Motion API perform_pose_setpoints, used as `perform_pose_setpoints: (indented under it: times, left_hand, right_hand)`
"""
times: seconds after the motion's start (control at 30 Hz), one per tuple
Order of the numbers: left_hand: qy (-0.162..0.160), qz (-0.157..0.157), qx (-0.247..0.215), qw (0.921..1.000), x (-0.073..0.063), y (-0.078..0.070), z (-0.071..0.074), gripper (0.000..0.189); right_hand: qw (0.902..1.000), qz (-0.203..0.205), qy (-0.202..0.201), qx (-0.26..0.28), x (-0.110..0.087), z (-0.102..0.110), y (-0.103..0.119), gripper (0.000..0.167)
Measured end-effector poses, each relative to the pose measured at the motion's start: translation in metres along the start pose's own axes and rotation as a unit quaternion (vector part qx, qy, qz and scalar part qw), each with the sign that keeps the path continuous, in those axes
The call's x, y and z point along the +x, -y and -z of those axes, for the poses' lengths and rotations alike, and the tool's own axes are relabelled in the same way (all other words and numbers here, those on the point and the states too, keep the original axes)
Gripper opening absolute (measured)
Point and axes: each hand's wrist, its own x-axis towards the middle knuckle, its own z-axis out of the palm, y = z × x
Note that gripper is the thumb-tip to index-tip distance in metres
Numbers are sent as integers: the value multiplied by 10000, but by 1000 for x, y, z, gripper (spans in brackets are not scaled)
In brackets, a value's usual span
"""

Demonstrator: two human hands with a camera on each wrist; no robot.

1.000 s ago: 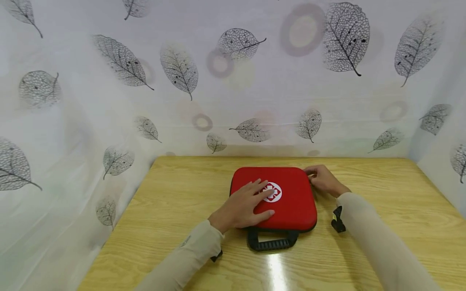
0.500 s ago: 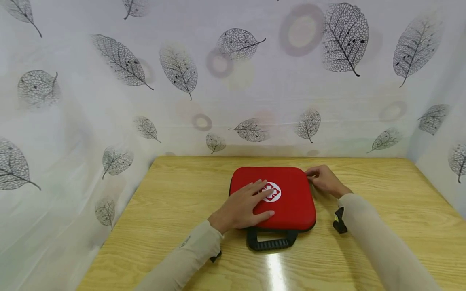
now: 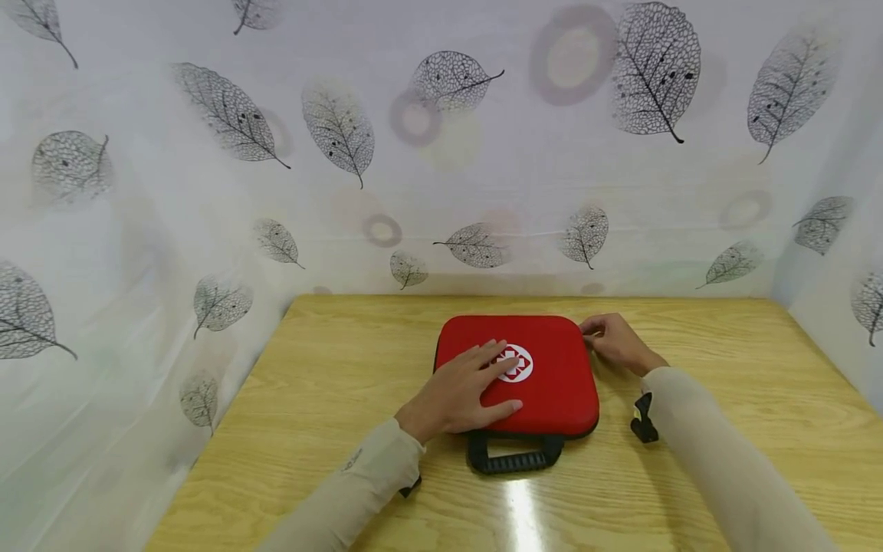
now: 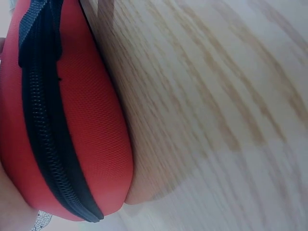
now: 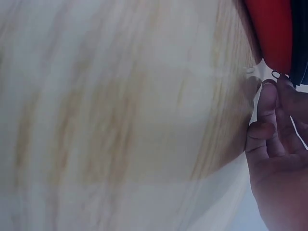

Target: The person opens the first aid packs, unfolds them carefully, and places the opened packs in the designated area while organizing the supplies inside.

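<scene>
A red first-aid case (image 3: 554, 391) with a white cross emblem (image 3: 515, 363) lies flat on the wooden table, its black handle (image 3: 516, 463) toward me. Spread over the lid, my left hand (image 3: 458, 395) rests with its fingers straight. At the case's far right corner, my right hand (image 3: 616, 343) has thumb and fingers drawn together. The right wrist view shows them pinching at a zipper pull (image 5: 275, 74), whose small ring peeks out above the fingertips. Along the side in the left wrist view, the black zipper (image 4: 44, 130) has its teeth meshed.
The light wooden table (image 3: 331, 360) extends around the case on all sides. Behind it and at both sides hangs a pale curtain (image 3: 517, 176) with a leaf print. Black wrist mounts (image 3: 644, 419) show below the sleeves.
</scene>
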Motion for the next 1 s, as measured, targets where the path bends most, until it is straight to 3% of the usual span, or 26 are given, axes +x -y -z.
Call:
perform_pose_setpoints:
  times: [0.47, 1.0]
  left_hand:
    - [37, -10, 64, 10000, 0, -1, -1, 71]
    - [31, 79, 100, 9999, 1, -2, 0, 72]
  right_hand:
    - [9999, -122, 5, -28, -6, 3, -2, 15]
    - [9999, 67, -45, 111, -10, 8, -3, 13]
